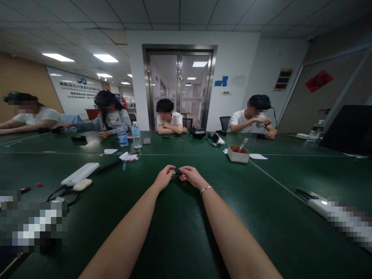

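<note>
Both my arms reach out over the dark green table [186,217]. Between my hands is a small black object [177,173] with a pale, shiny bit at its left end; its kind is too small to make out. My left hand [165,177] pinches that left end with thumb and fingers. My right hand [190,176], with a silver bangle [206,190] on its wrist, has its fingers closed on the black right end. Fingers cover part of the object, which is held just above the tabletop or on it; I cannot tell which.
Left of my hands lie a white power strip [80,173] and a white oval device [83,185] with black cable. Water bottles [136,135] and paper scraps [128,156] are farther off. A small box [238,154] stands ahead right. Several people sit across the table.
</note>
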{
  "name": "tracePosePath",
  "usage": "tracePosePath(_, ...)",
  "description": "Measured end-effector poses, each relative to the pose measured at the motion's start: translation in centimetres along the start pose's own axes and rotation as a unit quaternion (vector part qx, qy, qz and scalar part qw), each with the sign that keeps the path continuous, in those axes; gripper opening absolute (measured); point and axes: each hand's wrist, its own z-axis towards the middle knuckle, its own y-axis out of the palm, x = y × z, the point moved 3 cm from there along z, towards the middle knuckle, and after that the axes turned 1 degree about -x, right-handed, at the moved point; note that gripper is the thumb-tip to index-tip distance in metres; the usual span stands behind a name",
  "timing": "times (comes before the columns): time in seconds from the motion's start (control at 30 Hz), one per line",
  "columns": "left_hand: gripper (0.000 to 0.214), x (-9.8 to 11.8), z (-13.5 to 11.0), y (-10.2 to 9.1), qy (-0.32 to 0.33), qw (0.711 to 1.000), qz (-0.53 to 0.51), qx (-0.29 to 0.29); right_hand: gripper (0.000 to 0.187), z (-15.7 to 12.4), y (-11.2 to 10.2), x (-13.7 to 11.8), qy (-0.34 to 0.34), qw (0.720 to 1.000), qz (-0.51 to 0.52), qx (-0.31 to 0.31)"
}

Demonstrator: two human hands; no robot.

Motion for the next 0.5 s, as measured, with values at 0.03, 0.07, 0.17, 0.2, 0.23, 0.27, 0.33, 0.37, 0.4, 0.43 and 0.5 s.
tracePosePath(0.03,0.034,0.01,-0.02,-0.02,-0.002,1.0,-0.001,-0.002,0.005,0.0,-0.01,0.01,0.002,1.0,-0.001,0.001)
tracePosePath(0.07,0.035,0.04,-0.04,-0.02,-0.004,1.0,0.002,-0.003,0.005,0.01,-0.02,0.01,0.003,1.0,-0.001,0.001)
tracePosePath(0.17,0.036,0.18,-0.1,0.01,-0.004,1.0,0.008,-0.008,0.006,-0.01,-0.03,0.01,0.002,1.0,-0.002,-0.002)
tracePosePath(0.2,0.035,0.23,-0.11,0.03,-0.004,1.0,0.006,-0.009,0.007,-0.02,-0.02,-0.01,0.0,1.0,-0.003,-0.004)
tracePosePath(0.23,0.035,0.28,-0.14,0.04,-0.006,1.0,0.004,-0.009,0.008,-0.03,-0.01,-0.03,-0.003,1.0,-0.004,-0.005)
tracePosePath(0.27,0.034,0.32,-0.16,0.04,-0.008,1.0,0.002,-0.008,0.008,-0.05,0.0,-0.04,-0.004,1.0,-0.005,-0.005)
tracePosePath(0.33,0.034,0.4,-0.19,0.02,-0.009,1.0,0.008,-0.008,0.008,-0.09,0.04,-0.08,-0.003,1.0,-0.005,-0.006)
tracePosePath(0.37,0.034,0.45,-0.19,0.01,-0.006,1.0,0.014,-0.008,0.007,-0.11,0.07,-0.1,-0.002,1.0,-0.005,-0.007)
tracePosePath(0.4,0.033,0.49,-0.19,-0.02,0.0,1.0,0.02,-0.007,0.007,-0.14,0.09,-0.12,0.0,1.0,-0.005,-0.007)
tracePosePath(0.43,0.031,0.51,-0.18,-0.05,0.005,1.0,0.025,-0.005,0.007,-0.16,0.11,-0.15,0.001,1.0,-0.004,-0.007)
tracePosePath(0.5,0.03,0.45,-0.15,-0.1,0.006,1.0,0.026,0.0,0.007,-0.21,0.14,-0.22,0.001,1.0,-0.001,-0.005)
